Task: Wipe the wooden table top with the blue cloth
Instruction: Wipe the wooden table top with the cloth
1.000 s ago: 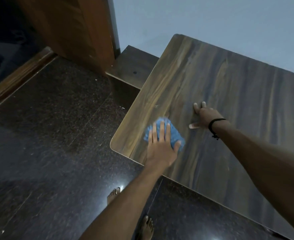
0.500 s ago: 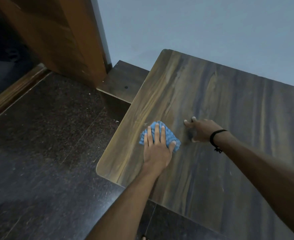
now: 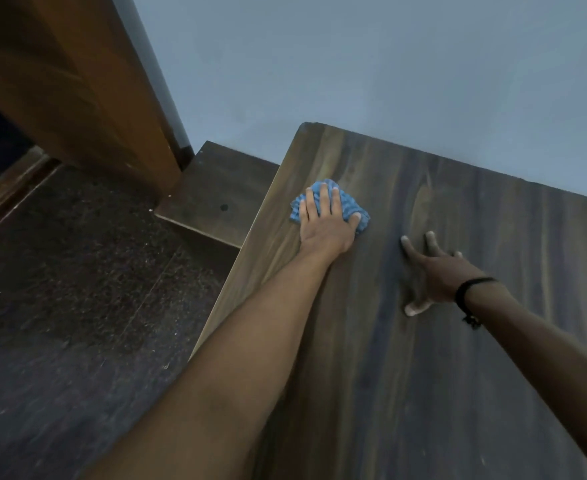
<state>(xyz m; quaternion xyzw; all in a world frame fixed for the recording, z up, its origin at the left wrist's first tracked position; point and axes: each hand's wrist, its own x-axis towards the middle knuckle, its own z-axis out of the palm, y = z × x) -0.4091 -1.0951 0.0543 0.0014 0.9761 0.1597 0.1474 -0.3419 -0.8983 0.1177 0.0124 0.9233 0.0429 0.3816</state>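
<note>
Cloth (image 3: 351, 206): blue, bunched into a wad, on the table (image 3: 423, 393) close to its left edge and toward the far-left corner. The wad is wider than it is deep, and its long axis runs across the wood grain; the grain runs near to far.

Left hand (image 3: 326, 223): flat on the cloth, fingers straight and pointing away from the person, thumb out to the right on the wad's edge.

Right hand (image 3: 437, 275): fingers spread wide, tips on bare table just right of the cloth, holding nothing. Black band (image 3: 468, 289) on that wrist.

Dark floor (image 3: 77, 289) to the left, wall (image 3: 389, 81) behind.
</note>
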